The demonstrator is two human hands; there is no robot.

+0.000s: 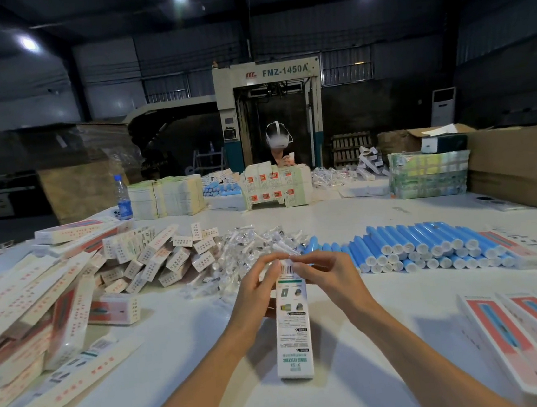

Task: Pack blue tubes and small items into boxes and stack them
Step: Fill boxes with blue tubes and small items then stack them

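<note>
A long white box (pixel 293 333) with green print stands tilted on the white table (pixel 363 392), its top end between my hands. My left hand (pixel 256 290) grips the box's upper left side. My right hand (pixel 328 276) pinches the flap at the box's top end. Rows of blue tubes (pixel 431 249) lie to the right. A heap of small clear-wrapped items (pixel 252 248) sits just beyond my hands. Small white boxes (pixel 166 253) and long packed boxes (pixel 39 310) pile up on the left.
Flat pink-and-white boxes (pixel 533 341) lie at the near right. A person sits across the table behind stacks of flat cartons (pixel 167 197). A water bottle (pixel 123 197) stands at the far left, a large brown carton (pixel 521 163) at the far right.
</note>
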